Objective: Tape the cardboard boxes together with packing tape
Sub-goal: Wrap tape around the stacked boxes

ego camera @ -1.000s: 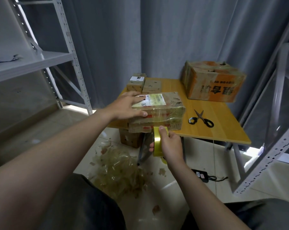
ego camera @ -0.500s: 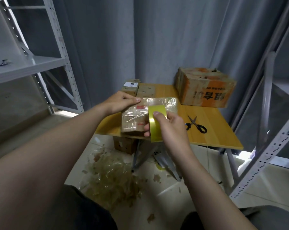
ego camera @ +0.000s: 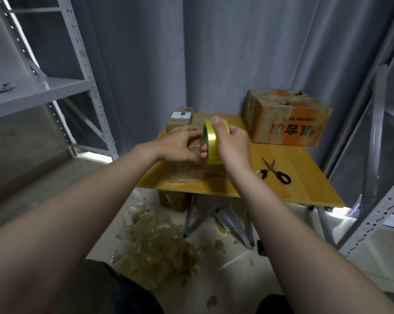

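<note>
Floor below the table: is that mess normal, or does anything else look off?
A heap of crumpled clear tape lies on the floor, with torn scraps scattered around it. On the table, the big orange box looks battered, its top dented and holed.

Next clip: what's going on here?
A person is taping a bundle of small cardboard boxes on the yellow table. The right hand grips a yellow tape roll above the bundle, while the left hand rests on the bundle's top. Scissors lie on the table to the right, untouched; a heap of used tape sits on the floor.
</note>
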The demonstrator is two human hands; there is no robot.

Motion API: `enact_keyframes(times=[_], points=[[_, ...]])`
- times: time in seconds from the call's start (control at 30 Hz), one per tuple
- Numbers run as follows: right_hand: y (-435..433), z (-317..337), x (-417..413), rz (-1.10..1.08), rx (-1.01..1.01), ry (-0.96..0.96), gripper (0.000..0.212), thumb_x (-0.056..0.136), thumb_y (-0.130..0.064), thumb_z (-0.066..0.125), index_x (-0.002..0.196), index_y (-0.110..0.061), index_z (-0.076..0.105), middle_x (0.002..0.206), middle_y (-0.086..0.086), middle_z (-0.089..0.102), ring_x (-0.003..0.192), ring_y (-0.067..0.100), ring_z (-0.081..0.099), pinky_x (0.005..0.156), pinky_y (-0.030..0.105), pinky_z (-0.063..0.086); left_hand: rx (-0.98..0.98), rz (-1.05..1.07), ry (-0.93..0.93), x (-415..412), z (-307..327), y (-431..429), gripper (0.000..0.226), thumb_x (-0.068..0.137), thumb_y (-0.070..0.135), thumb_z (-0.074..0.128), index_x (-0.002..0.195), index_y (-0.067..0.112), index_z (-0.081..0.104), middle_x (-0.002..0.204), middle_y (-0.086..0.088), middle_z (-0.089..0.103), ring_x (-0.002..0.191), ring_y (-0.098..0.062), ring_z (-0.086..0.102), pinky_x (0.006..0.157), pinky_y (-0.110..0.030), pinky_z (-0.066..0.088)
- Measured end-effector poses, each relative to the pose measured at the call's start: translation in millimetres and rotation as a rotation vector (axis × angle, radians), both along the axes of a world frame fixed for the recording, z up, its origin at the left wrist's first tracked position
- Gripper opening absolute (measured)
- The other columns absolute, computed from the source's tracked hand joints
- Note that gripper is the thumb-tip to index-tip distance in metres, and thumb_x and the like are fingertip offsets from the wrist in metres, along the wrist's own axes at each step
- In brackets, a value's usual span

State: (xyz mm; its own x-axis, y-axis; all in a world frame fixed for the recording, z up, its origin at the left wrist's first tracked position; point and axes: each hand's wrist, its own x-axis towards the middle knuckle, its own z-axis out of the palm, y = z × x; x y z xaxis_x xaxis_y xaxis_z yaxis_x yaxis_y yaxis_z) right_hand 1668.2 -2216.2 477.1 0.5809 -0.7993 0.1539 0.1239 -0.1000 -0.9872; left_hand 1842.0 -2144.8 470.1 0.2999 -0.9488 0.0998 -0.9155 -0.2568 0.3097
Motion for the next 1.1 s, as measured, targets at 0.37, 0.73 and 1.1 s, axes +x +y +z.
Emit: enact_keyframes(times=[0.37, 0.73, 1.1], points=[[-6, -1, 9, -0.042, -0.089, 0.113, 0.051, 0.102, -0.053, 0.052, 0.092, -0.009, 0.075, 0.083, 0.016, 0.078, 0.084, 0.033, 0.076, 0.090, 0.053, 0.059, -0.022, 0.101, -0.020, 5, -17, -13, 0.120, 0.064, 0.057, 0.092, 0.162, 0.019, 0.035, 0.170, 0.002, 0.029, 0.155, -0.026, 0.026, 0.124, -0.046, 0.029], [10, -15, -3, -0.112, -0.018, 0.170, 0.065, 0.099, -0.059, 0.052, 0.090, 0.002, 0.071, 0.075, 0.018, 0.075, 0.075, 0.041, 0.074, 0.082, 0.060, 0.060, -0.006, 0.130, 0.086, 5, -14, -15, 0.106, 0.072, 0.048, 0.091, 0.160, 0.020, 0.039, 0.170, 0.005, 0.027, 0.155, -0.022, 0.027, 0.125, -0.043, 0.028], [29, -56, -26, -0.032, 0.163, 0.190, 0.050, 0.106, -0.050, 0.049, 0.094, -0.007, 0.073, 0.064, 0.012, 0.074, 0.055, 0.027, 0.074, 0.069, 0.042, 0.064, 0.011, 0.175, 0.063, 9, -17, -17, 0.115, 0.070, 0.056, 0.090, 0.162, 0.016, 0.033, 0.172, 0.005, 0.022, 0.157, -0.023, 0.021, 0.127, -0.043, 0.023]])
